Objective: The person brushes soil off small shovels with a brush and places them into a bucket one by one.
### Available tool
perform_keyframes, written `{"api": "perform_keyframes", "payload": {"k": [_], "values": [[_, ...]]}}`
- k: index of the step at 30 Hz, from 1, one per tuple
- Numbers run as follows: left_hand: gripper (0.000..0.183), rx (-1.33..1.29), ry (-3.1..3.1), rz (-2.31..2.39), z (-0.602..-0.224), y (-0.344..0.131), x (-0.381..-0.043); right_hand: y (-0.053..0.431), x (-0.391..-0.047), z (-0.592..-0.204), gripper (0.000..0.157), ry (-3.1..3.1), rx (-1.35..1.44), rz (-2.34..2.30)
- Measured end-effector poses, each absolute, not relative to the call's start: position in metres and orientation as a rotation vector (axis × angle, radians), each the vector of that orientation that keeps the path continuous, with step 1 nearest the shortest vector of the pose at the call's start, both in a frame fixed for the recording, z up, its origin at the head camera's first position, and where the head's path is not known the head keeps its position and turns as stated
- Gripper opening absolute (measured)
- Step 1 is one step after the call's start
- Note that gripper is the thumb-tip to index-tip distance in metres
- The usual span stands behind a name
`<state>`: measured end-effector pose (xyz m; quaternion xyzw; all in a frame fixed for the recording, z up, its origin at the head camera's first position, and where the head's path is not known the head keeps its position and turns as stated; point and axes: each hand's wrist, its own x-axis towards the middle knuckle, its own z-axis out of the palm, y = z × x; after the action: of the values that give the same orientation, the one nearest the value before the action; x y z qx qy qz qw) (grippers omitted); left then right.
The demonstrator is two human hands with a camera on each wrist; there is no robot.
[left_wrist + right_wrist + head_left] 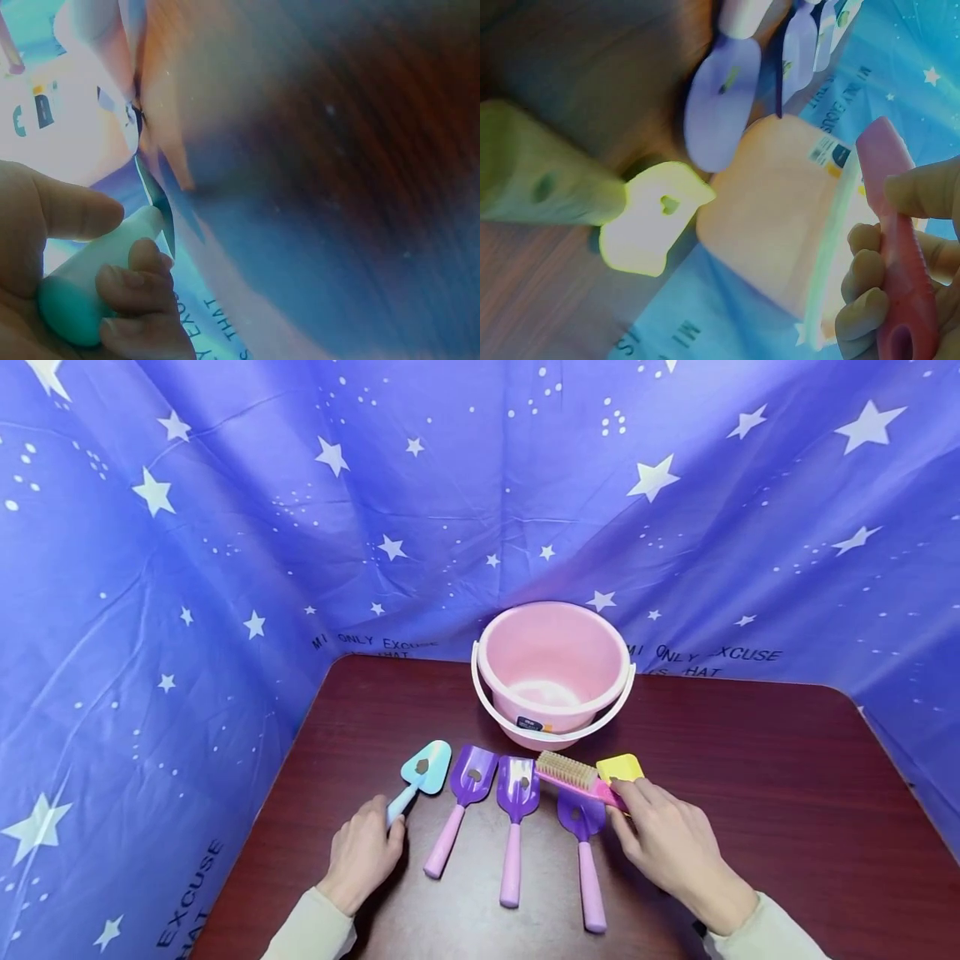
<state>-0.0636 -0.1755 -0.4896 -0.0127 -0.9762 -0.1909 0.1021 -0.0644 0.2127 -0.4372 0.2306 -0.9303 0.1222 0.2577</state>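
Left hand (365, 852): grip curled round blue shovel (432, 762) by handle, at bucket's (555, 643) 8 o'clock. Right hand (671, 835): grip closed on brush (567, 770) handle, bucket's 6 o'clock. Handle holds presumably leave blade, bristles free. Shovel's long axis points 1 o'clock; brush's, 10 o'clock.

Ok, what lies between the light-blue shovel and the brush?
In the head view, two purple shovels lie side by side on the table between the light-blue shovel and the brush.
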Motion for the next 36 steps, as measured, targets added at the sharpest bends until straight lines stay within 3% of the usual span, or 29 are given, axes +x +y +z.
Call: {"api": "perform_keyframes", "payload": {"k": [36], "values": [[0.018,-0.082,-2.838,-0.552,-0.477,-0.173,-0.054,0.148,-0.081,-0.436,0.013,-2.594,0.757,0.403]]}}
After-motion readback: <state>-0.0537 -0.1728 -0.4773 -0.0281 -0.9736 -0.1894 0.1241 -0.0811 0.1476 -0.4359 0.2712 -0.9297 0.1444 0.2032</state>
